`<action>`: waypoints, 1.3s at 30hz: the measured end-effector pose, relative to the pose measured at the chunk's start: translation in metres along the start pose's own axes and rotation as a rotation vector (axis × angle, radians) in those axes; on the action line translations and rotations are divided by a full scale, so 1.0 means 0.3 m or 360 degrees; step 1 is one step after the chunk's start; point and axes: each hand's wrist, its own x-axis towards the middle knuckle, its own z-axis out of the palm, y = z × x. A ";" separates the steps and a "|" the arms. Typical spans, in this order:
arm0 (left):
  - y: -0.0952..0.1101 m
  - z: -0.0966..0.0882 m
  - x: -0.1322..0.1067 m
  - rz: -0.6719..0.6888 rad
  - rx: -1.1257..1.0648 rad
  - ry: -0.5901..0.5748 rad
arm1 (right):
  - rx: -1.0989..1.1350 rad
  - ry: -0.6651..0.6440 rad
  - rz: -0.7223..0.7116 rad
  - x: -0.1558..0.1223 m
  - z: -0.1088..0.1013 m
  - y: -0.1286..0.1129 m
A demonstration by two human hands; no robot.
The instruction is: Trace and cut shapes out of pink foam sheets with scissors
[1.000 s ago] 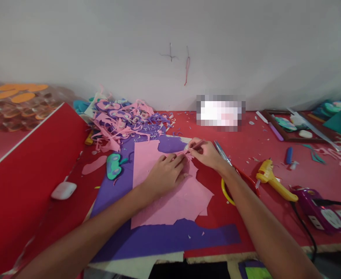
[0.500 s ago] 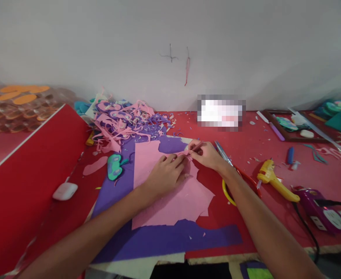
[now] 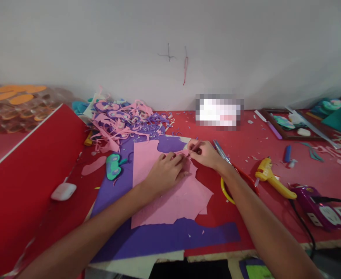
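Note:
A pink craft-foam or felt sheet (image 3: 149,205) with a ragged right edge lies on a purple sheet (image 3: 118,240). My left hand (image 3: 166,170) rests on the pink sheet, fingers bent and thumb apart, pressing near its upper edge. Whatever lies beneath those fingertips is hidden. Close beside them, my right hand (image 3: 203,153) pinches a slim pen (image 3: 196,147), its tip down by the sheet's top edge. Left of the sheet sits a green eye-mask-shaped cutout (image 3: 113,166). Scissors (image 3: 227,192) with yellow and red handles lie partly under my right forearm.
Pink and purple scraps (image 3: 123,120) are heaped against the wall. A yellow glue gun (image 3: 270,176) and a purple power socket box (image 3: 318,205) with cords lie right. A red board (image 3: 36,174) leans at left near a white case (image 3: 64,191). Farther back right stands a brown-framed tray (image 3: 292,137).
The view has shifted slightly. Both hands stay at nearly the same spot on the pink sheet, and the pen in my right hand has tilted a little.

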 end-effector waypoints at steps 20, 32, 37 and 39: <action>-0.022 0.004 0.004 0.0047 -0.0085 0.0044 | -0.0164 -0.0169 0.0045 -0.027 -0.006 -0.040; -0.119 0.037 0.001 0.0203 -0.0466 0.0034 | -0.0228 -0.0060 0.0074 -0.090 -0.008 -0.023; -0.108 0.033 0.007 0.0156 -0.0459 0.0016 | -0.0259 -0.0085 0.0021 -0.095 -0.001 -0.018; -0.107 0.029 0.006 0.0148 -0.0457 -0.0001 | -0.0273 -0.0085 0.0015 -0.097 0.001 -0.017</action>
